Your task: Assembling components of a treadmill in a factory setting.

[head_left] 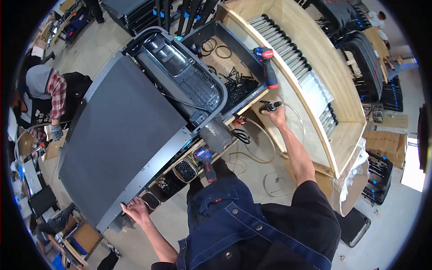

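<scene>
My right hand (276, 118) is closed round a black hand tool (270, 106) with a clear hose, over the pale board beside the wooden crate. At the near left, my left hand (136, 210) is by the silver front edge of a large dark grey panel (121, 130). Its fingers are drawn together around a small dark spot that I cannot make out. A blue and black cordless driver (205, 163) hangs at the bench's front, beside bins of black screws (185, 170). A second cordless driver (266, 67), red and black, lies by the crate.
A black plastic tray (180, 67) stands behind the panel. Next to it, a dark box (245, 42) holds black screws and rings. The wooden crate (351, 108) contains rows of metal tubes. A hose (270, 150) loops below the bench. Another person (56, 94) works at the left.
</scene>
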The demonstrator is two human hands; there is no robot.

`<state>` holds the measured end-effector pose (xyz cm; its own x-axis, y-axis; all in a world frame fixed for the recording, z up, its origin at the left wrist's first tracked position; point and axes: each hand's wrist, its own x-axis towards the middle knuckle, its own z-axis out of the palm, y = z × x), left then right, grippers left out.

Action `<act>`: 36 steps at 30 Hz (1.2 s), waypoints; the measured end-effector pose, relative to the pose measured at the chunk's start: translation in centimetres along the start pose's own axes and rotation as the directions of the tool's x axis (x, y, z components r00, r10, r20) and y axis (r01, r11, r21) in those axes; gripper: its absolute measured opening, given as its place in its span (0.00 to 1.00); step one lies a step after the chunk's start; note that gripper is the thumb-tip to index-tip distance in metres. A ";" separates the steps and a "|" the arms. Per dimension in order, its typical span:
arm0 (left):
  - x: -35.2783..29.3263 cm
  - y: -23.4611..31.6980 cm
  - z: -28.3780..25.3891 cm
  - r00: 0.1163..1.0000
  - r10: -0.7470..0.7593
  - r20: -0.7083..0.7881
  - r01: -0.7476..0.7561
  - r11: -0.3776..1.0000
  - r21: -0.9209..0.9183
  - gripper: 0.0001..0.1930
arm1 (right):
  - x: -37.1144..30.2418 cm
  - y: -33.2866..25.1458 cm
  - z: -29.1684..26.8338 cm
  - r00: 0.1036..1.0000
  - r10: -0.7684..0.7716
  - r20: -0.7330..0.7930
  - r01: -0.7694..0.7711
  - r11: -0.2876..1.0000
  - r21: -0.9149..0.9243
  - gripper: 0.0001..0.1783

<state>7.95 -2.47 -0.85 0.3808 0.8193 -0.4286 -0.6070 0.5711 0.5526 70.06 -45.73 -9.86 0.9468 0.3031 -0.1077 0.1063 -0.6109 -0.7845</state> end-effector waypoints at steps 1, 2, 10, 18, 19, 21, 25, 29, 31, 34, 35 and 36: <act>-0.1 -0.8 0.6 1.000 0.005 -0.015 -0.005 1.000 0.010 0.20 | 1.5 2.3 1.3 1.000 0.009 0.017 -0.009 1.000 0.003 0.23; 0.2 -1.3 1.7 0.991 0.006 -0.132 -0.005 1.000 0.010 0.22 | 3.1 4.2 2.7 0.996 0.083 0.017 -0.083 0.996 0.011 0.24; 0.8 -0.6 1.8 0.986 -0.036 -0.163 0.043 0.998 0.040 0.18 | 2.5 5.0 3.1 0.965 0.261 0.021 -0.254 0.951 -0.174 0.23; 0.0 -2.3 2.7 0.864 0.169 -0.474 -0.066 0.972 0.227 0.26 | -14.4 -10.8 -1.2 0.950 0.133 0.281 -0.220 0.926 0.306 0.11; -0.6 -1.3 0.8 0.902 0.135 -0.411 -0.071 0.983 0.167 0.29 | -15.2 -10.5 -0.2 0.891 0.170 0.420 -0.301 0.915 0.269 0.12; -0.8 -3.4 1.7 0.939 -0.019 -0.343 0.070 0.988 0.136 0.34 | -15.0 -3.2 3.6 0.865 0.336 0.373 -0.465 0.816 0.342 0.22; -4.7 -6.9 -4.6 0.946 -0.202 -0.255 0.272 0.921 0.280 0.27 | -10.5 7.3 10.0 0.756 0.536 0.374 -0.653 0.581 0.486 0.30; -4.4 -13.3 -5.6 0.801 -0.059 -0.595 0.573 0.360 0.736 0.18 | -6.4 13.7 14.9 0.843 0.084 0.531 -0.473 0.585 0.659 0.28; -2.0 -15.7 -9.4 0.876 -0.045 -0.480 0.482 0.124 0.867 0.18 | -5.1 14.5 17.5 0.871 0.141 0.470 -0.479 0.452 0.752 0.21; 0.0 -15.4 -14.3 0.978 0.113 -0.173 0.204 -0.652 0.730 0.22 | -3.5 9.7 22.3 0.597 0.640 0.483 -0.515 -0.156 0.843 0.26; 1.6 -17.4 -13.4 0.981 0.089 -0.171 0.189 -0.630 0.754 0.22 | -2.3 10.9 20.8 0.617 0.644 0.452 -0.501 -0.121 0.857 0.26; 3.5 -20.5 -10.9 0.971 0.129 -0.200 0.236 -0.627 0.742 0.23 | -0.8 14.4 16.5 0.682 0.121 0.721 -0.631 -0.399 0.665 0.27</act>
<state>14.12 -11.88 -21.45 0.1522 0.8594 -0.4881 0.9883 -0.1281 0.0825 65.79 -42.76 -31.15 0.4399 0.6601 -0.6089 -0.8422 0.5386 -0.0245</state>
